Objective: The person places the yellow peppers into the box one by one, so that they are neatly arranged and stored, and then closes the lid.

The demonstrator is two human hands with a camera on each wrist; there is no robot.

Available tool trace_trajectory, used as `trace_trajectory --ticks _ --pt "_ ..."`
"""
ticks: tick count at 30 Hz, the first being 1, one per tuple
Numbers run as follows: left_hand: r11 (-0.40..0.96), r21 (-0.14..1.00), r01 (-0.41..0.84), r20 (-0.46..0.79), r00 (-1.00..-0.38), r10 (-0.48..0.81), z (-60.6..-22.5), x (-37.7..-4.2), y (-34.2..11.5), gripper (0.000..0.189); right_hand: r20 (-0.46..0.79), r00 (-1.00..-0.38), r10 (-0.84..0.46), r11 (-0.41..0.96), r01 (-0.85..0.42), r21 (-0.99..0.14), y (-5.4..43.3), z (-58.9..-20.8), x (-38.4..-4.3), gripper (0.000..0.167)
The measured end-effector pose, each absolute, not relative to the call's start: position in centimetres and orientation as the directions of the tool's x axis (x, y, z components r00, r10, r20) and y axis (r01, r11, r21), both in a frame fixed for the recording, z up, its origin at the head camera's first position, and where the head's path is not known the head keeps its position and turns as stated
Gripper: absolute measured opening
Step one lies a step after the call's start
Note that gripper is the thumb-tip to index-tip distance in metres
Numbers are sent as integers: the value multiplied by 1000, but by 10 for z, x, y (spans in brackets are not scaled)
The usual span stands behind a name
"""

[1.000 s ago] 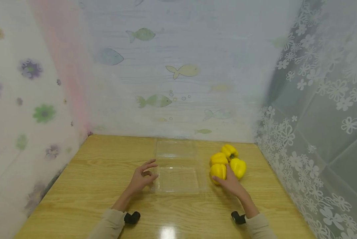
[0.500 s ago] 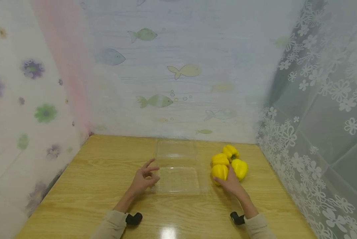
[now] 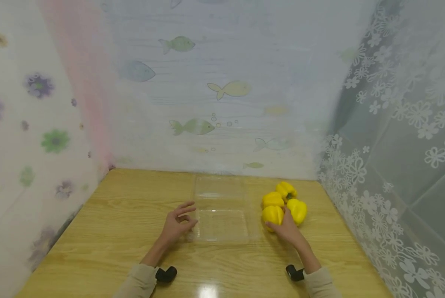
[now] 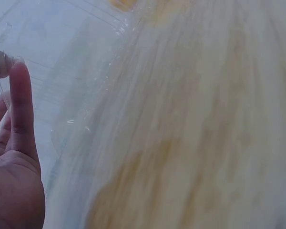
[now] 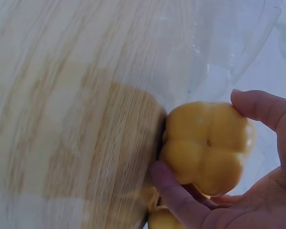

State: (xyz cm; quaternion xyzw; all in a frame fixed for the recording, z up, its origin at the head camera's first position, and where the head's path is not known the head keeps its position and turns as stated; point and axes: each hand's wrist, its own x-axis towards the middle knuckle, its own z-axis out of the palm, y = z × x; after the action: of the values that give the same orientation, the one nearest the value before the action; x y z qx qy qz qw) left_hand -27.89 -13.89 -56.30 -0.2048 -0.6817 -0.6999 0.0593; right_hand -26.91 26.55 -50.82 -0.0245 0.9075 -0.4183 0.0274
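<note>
On the right of the head view, my right hand (image 3: 291, 229) grips the nearest yellow bell pepper (image 3: 272, 216), thumb on its left side and fingers on its right. The right wrist view shows the lobed end of this pepper (image 5: 207, 143) between thumb and fingers, low against the table. A clear plastic container (image 3: 222, 225) lies unfolded in the middle, its lid (image 3: 218, 185) laid back toward the wall. My left hand (image 3: 175, 225) pinches the container's left rim between thumb and index finger; the left wrist view shows these fingertips (image 4: 20, 71) meeting at the edge.
Behind and beside the held pepper sit several more yellow peppers: one left (image 3: 271, 199), one at the back (image 3: 286, 190), one right (image 3: 297, 212). The wooden table (image 3: 133, 194) meets a fish-patterned curtain (image 3: 222, 136) at its far edge. Flowered sheets hang at both sides.
The held pepper has turned slightly in my right hand and stays in about the same place. My left fingers have shifted a little at the container's rim.
</note>
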Motion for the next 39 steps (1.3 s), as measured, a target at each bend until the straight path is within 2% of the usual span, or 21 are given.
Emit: trace_trajectory --ticks 12,21,30,39 --pt "-100 935 341 353 -921 162 -562 -278 -138 38 -33 -997 -73 627 -21 -779 270 -505 -268 90" --pt "-107 953 282 296 -943 150 -563 -276 -137 42 -26 -995 -100 575 -37 -817 277 -508 -269 88" --pt "-126 956 265 282 -948 147 -560 -274 -135 44 -11 -996 -93 520 -39 -853 282 -512 -270 79" --pt "-136 949 283 302 -942 144 -561 -275 -135 45 -4 -993 -114 486 -52 -873 280 -511 -271 77"
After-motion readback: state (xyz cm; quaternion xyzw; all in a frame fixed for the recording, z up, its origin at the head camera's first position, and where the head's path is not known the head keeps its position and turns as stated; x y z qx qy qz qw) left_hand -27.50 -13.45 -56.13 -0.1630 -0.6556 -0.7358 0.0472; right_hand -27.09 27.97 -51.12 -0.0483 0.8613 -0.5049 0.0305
